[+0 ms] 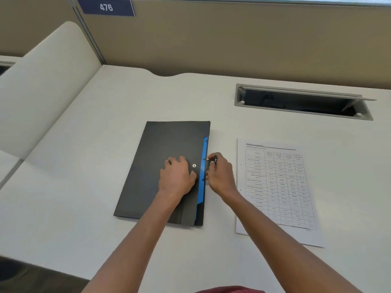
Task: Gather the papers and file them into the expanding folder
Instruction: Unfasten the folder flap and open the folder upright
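A black expanding folder (pixel 160 149) lies flat in the middle of the white desk, with blue divider tabs (pixel 203 166) showing along its right edge. A metal snap stud (pixel 194 165) sits on its cover. My left hand (pixel 177 176) presses flat on the cover just left of the stud. My right hand (pixel 220 172) is at the folder's right edge, its fingers pinching the small black closure strap (pixel 212 161). A stack of printed papers (pixel 279 187) with a table on top lies on the desk to the right of the folder, apart from it.
A grey cable tray opening (pixel 302 101) with a raised lid is set into the desk at the back right. A beige partition wall (pixel 232 39) with a blue sign "476" (pixel 105 7) runs behind. A white curved divider (pixel 42 81) stands at the left.
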`<action>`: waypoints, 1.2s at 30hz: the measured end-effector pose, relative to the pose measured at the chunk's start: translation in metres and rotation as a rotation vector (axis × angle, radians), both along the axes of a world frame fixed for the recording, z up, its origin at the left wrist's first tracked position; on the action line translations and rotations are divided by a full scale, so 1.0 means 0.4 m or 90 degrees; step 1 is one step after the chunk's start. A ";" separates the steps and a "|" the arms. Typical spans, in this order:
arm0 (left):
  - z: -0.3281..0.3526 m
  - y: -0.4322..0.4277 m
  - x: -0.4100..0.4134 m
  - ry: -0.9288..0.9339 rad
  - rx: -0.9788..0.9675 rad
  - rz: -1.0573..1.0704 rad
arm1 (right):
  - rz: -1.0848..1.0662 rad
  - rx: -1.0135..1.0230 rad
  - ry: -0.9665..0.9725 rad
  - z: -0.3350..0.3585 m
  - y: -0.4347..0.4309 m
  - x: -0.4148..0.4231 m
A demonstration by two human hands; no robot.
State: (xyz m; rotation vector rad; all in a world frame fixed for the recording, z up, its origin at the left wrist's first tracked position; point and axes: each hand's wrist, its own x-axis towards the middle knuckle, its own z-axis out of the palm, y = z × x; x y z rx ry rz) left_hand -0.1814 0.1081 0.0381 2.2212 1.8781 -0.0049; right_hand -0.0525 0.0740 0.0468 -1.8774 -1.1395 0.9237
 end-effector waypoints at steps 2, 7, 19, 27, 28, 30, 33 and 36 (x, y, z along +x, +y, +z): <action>0.007 0.002 0.003 -0.004 0.003 -0.018 | -0.022 0.001 0.007 -0.004 -0.005 0.004; 0.035 0.016 -0.002 -0.107 -0.023 0.010 | -0.105 -0.054 0.236 -0.011 -0.001 0.019; 0.196 0.004 0.012 -0.420 -0.100 0.028 | -0.012 0.087 0.140 0.194 0.018 0.034; 0.359 -0.017 0.007 -0.667 -0.125 -0.004 | 0.135 0.219 0.016 0.375 0.015 0.059; 0.360 -0.019 0.004 -0.667 -0.123 0.004 | 0.134 0.215 0.009 0.372 0.012 0.060; 0.350 -0.026 -0.002 -0.658 -0.124 0.020 | 0.127 0.193 0.004 0.355 0.001 0.065; 0.322 -0.039 -0.010 -0.658 -0.127 0.042 | 0.116 0.159 0.031 0.317 -0.022 0.077; 0.304 -0.049 -0.010 -0.676 -0.124 0.051 | 0.108 0.147 0.054 0.297 -0.037 0.088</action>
